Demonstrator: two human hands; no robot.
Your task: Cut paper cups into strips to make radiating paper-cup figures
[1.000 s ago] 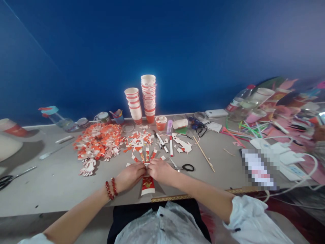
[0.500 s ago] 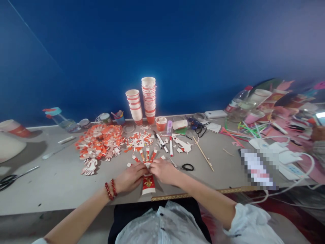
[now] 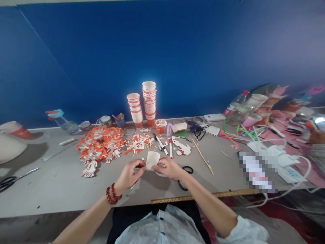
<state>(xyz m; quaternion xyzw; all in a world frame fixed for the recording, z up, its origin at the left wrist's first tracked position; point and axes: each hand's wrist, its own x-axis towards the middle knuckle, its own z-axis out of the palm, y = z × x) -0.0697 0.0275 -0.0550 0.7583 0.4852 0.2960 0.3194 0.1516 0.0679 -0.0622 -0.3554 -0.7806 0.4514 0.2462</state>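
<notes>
Between my fingertips I hold a cut paper cup [image 3: 152, 160] above the table, a broad white flap of it standing up. My left hand [image 3: 130, 173], with red beads at the wrist, pinches its left side. On the other side my right hand [image 3: 169, 167] grips it, thumb and fingers closed. Most of the cup's strips are hidden behind my hands. Black-handled scissors [image 3: 188, 169] lie partly under my right hand. Just beyond are orange and white paper scraps [image 3: 138, 142] and a red-capped marker [image 3: 171, 149].
Two stacks of paper cups [image 3: 149, 105] stand against the blue wall. A heap of orange-white cutouts [image 3: 100, 144] lies left, with other scissors [image 3: 10, 182] farther left. A wooden stick [image 3: 203, 156], a phone [image 3: 256, 171] and a power strip [image 3: 291, 173] lie right. Another person's hand [image 3: 317, 135] shows at the far right.
The cut cup was lying splayed on the table with a red printed flap toward me. Now it is raised and turned, its white side showing. My hands have moved slightly apart.
</notes>
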